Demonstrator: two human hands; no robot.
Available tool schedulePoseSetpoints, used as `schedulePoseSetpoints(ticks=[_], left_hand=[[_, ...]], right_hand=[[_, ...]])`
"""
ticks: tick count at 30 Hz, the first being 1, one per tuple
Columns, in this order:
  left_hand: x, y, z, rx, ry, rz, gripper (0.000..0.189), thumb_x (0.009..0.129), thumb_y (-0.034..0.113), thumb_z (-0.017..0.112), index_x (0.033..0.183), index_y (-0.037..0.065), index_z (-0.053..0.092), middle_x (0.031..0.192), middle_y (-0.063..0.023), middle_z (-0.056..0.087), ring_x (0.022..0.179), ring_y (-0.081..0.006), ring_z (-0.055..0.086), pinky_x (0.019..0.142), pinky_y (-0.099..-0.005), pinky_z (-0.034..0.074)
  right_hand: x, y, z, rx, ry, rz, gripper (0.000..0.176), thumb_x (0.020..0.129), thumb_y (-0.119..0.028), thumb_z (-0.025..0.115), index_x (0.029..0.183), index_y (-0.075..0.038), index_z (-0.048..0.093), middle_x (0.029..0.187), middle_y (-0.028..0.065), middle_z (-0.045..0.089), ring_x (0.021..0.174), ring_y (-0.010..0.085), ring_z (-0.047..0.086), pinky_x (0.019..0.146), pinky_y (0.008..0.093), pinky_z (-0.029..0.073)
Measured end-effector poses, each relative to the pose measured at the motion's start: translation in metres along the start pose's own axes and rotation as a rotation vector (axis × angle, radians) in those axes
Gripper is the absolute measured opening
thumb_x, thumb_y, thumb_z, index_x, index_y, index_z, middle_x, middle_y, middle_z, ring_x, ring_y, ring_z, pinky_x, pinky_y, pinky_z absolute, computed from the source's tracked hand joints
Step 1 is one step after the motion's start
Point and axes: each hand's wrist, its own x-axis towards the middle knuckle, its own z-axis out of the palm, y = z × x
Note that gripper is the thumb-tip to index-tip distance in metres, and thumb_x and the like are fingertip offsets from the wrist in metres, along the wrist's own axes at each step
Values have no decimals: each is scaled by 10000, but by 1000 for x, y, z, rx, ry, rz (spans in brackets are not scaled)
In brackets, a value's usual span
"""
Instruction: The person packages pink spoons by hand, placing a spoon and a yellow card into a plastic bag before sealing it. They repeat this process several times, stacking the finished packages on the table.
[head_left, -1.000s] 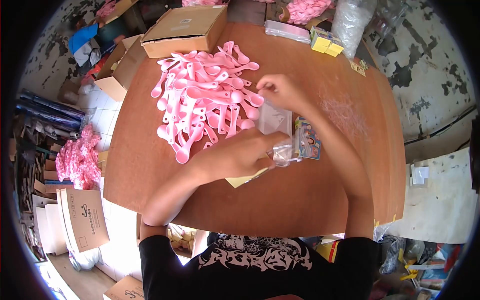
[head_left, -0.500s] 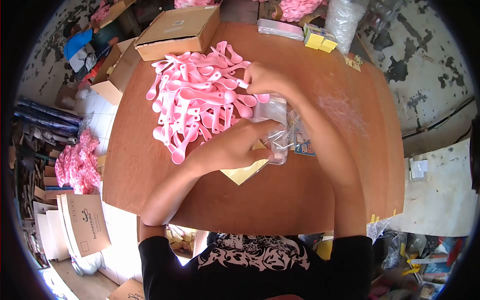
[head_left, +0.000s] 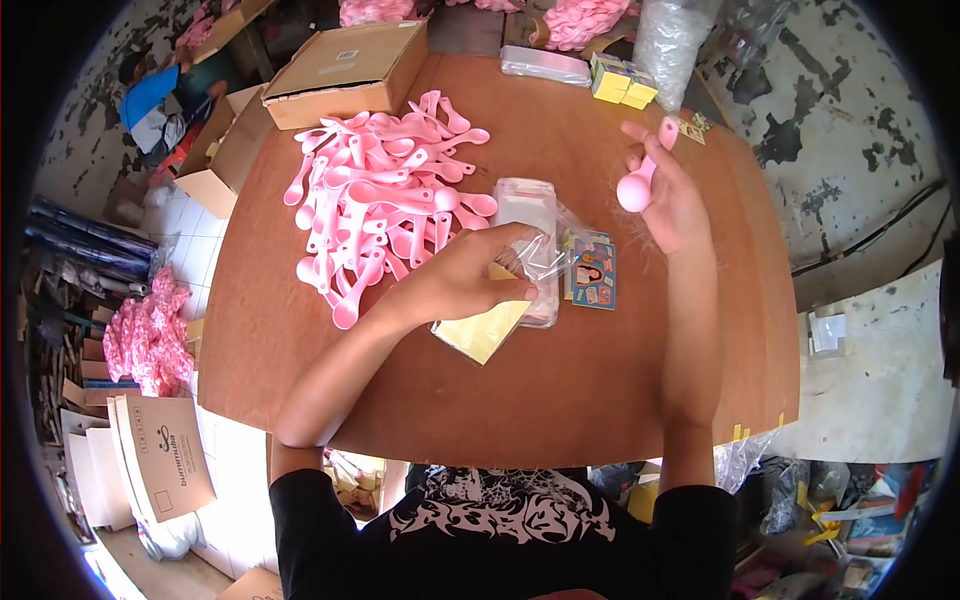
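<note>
A pink spoon [head_left: 650, 170] is held in my right hand [head_left: 677, 205], raised over the right side of the table, bowl toward me and handle pointing away. My left hand [head_left: 455, 280] pinches a clear plastic bag [head_left: 535, 260], its thumb and fingers bent around the film. Under that hand a yellow card [head_left: 482, 332] shows, partly covered by the palm. A stack of clear plastic bags [head_left: 525, 195] lies just beyond my left fingers. Beside it are blue printed cards [head_left: 595, 272]. To the left spreads a heap of pink spoons [head_left: 385, 190].
A closed cardboard box [head_left: 345, 70] stands at the table's far left. Along the far edge are a pack of clear bags [head_left: 545, 66], small yellow boxes [head_left: 622, 80] and a large plastic roll [head_left: 677, 45]. Another person [head_left: 155, 110] is off to the far left.
My right hand has left the spoon heap and moved right, carrying a pink spoon. The left hand stays near the same place with the bag. The blue cards are now uncovered.
</note>
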Motion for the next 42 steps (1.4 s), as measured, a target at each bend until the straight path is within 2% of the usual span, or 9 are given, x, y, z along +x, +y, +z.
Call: schedulePoseSetpoints(ticks=[6, 9, 11, 17, 19, 24, 26, 36, 42], left_hand=[[0, -1, 5, 2, 17, -15, 569, 824, 154, 732, 1324, 7, 503, 1049, -165, 678, 918, -219, 663, 807, -344, 511], [1, 2, 9, 17, 18, -35, 570, 823, 148, 733, 1326, 12, 503, 1030, -163, 685, 915, -217, 665, 809, -346, 511], [2, 0, 13, 48, 34, 22, 566, 821, 111, 763, 1316, -6, 517, 1078, -107, 690, 941, -136, 644, 826, -302, 512], [1, 4, 14, 13, 59, 66, 566, 819, 121, 774, 1310, 0, 521, 1030, -91, 690, 927, -119, 642, 807, -298, 513], [1, 7, 14, -30, 52, 67, 558, 828, 116, 767, 1313, 3, 516, 1016, -88, 688, 921, -113, 639, 793, -287, 512], [3, 3, 16, -200, -2, -70, 536, 860, 117, 731, 1328, -9, 500, 1052, -134, 684, 925, -162, 675, 786, -314, 531], [7, -9, 23, -252, 112, 215, 519, 879, 109, 714, 1333, -15, 493, 1031, -119, 687, 928, -138, 666, 771, -296, 536], [3, -11, 19, -242, 70, 113, 525, 886, 144, 716, 1332, -22, 494, 981, -92, 700, 891, -130, 672, 756, -295, 542], [6, -16, 21, -277, 133, 204, 482, 894, 149, 707, 1307, -14, 520, 936, -84, 701, 896, -130, 680, 733, -291, 541]], right_hand=[[-32, -4, 20, -187, -138, -112, 321, 996, -257, 534, 1142, 14, 627, 928, 38, 571, 870, 103, 569, 778, 278, 498], [-41, -2, 34, -377, -147, -234, 357, 1028, -301, 478, 1139, -11, 655, 1083, 52, 648, 980, 108, 583, 854, 289, 484], [-45, -4, 39, -415, -186, -219, 365, 1030, -302, 473, 1155, -10, 652, 1118, 57, 654, 993, 115, 587, 872, 295, 480], [-43, -3, 39, -457, -270, -147, 402, 1032, -318, 463, 1218, -6, 635, 1182, 63, 657, 1047, 125, 592, 906, 302, 472], [-42, -4, 36, -367, -352, 27, 464, 1040, -312, 407, 1304, 41, 551, 1389, 147, 525, 1290, 211, 466, 1078, 376, 338], [-39, 4, 38, -391, -507, 54, 453, 1023, -316, 477, 1331, 9, 547, 1348, 98, 560, 1240, 192, 516, 1064, 340, 371], [-42, 9, 46, -352, -556, 168, 435, 1029, -284, 471, 1333, 19, 539, 1364, 106, 550, 1250, 203, 509, 1079, 352, 364], [-45, 25, 52, -521, -594, 84, 440, 1042, -252, 446, 1377, 31, 486, 1396, 101, 528, 1226, 176, 532, 1039, 333, 413], [-48, 15, 52, -448, -383, -29, 390, 1037, -261, 470, 1317, -9, 567, 1247, 84, 624, 1091, 134, 584, 931, 293, 468]])
